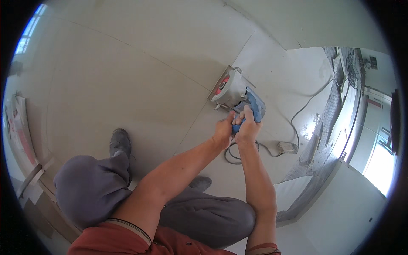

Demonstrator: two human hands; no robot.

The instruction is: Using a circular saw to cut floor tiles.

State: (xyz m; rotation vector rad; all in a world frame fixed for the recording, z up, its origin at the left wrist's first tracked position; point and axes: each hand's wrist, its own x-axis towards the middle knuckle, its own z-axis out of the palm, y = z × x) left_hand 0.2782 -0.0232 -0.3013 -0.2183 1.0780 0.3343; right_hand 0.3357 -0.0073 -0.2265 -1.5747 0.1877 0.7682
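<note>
A handheld circular saw (233, 91) with a grey guard, a blue handle and a red part around its hub stands on the large pale floor tiles (140, 80). Its flat base plate (219, 81) lies close to a joint between tiles. My right hand (248, 127) is closed around the blue handle. Right beside it, my left hand (224, 131) is also closed on the handle, fingers partly hidden. The blade's lower edge cannot be seen. A dark cord (233, 158) loops on the floor just behind my hands.
The cord meets a dusty socket block (287, 147) at the right, and a cable (312, 97) runs on toward a rough, untiled strip (325, 127). A wall (323, 25) rises at the far right. My shoes (120, 142) stand nearby; a long package (23, 127) lies far left.
</note>
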